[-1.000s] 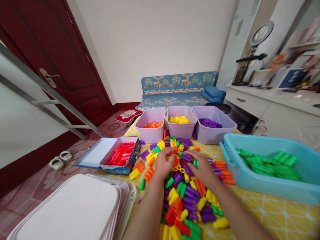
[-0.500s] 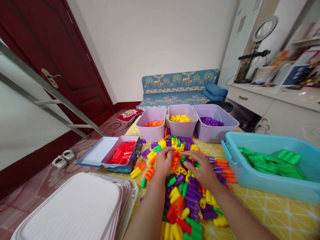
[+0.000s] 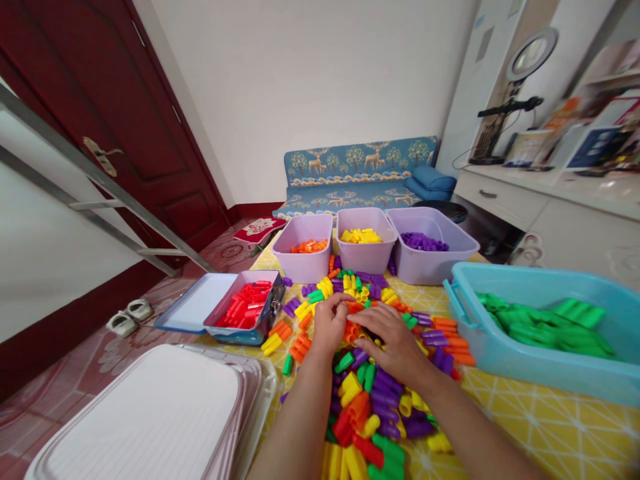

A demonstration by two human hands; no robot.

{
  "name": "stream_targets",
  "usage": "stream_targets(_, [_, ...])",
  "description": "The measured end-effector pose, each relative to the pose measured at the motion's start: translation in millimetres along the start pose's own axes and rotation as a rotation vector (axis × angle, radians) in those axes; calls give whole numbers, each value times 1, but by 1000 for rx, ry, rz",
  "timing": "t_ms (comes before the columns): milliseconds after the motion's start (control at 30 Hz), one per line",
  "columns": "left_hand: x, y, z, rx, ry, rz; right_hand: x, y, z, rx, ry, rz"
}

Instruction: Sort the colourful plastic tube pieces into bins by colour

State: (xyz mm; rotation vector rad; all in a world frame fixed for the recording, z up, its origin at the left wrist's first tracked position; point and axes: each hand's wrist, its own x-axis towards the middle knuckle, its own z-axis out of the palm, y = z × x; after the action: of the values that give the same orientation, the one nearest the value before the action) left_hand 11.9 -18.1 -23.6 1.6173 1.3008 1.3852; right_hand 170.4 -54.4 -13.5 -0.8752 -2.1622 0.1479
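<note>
Over the heap of coloured plastic tube blocks, my left hand [image 3: 330, 325] has its fingers curled in on orange tube blocks [image 3: 351, 331]. My right hand [image 3: 393, 337] reaches in from the right, its fingers stretched out and its thumb apart; the fingertips meet the orange blocks beside my left hand. Below the hands lie purple tube blocks [image 3: 385, 393], yellow tube blocks [image 3: 350, 387], green tube blocks [image 3: 390, 457] and a few red ones [image 3: 367, 450]. My fingers partly hide the orange blocks.
Behind the heap stand lilac bins with orange [image 3: 300, 268], yellow [image 3: 366, 259] and purple [image 3: 440, 263] blocks. A blue tub [image 3: 540, 363] of green blocks is at right. At left are an open case [image 3: 260, 335] of red blocks and stacked white lids [image 3: 145, 413].
My right hand has moved left, its fingertips now at the orange blocks beside my left hand. My left hand has hardly moved.
</note>
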Motion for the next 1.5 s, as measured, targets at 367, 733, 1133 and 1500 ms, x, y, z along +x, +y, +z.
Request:
stream_targets(367, [-1,1,0,12,-6,-3,0,0,1,28,14,7])
stream_targets(733, [-1,2,0,32,-11,-6,0,1,3,25,31,24])
stream_targets(1133, [0,1,1,18,-12,-5,1,0,2,30,49,21])
stream_targets(1500, [1,-6,5,-49,-6,-19,-1,10,6,132,70,23])
